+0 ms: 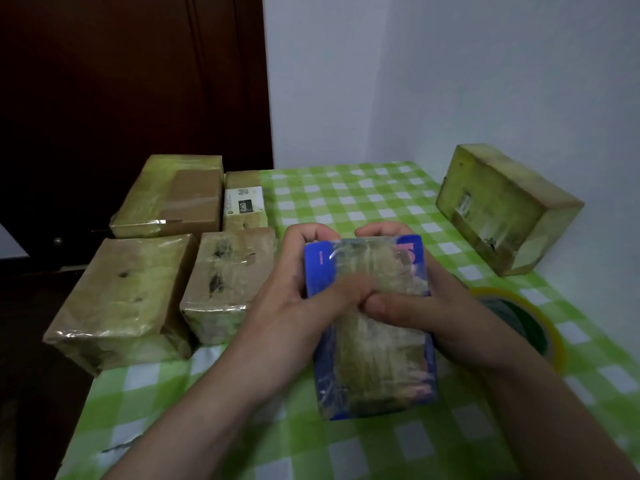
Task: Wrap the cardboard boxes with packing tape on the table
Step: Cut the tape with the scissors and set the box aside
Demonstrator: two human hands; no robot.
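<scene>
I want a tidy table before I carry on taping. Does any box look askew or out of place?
Yes. One taped box sits alone at the far right, tilted and turned at an angle, while four others are grouped on the left. Both hands hold the blue box.

Head camera looks down, close over table.

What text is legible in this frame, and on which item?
"060", seen upside down: black patch on the white label of the small box in the back row.
Fine print and code mark on that same label: too small to read.
Barcode sticker on the box at the right: blurred, unreadable.
Pink lettering on the blue box held in both hands: partial, cut off, unreadable.
</scene>
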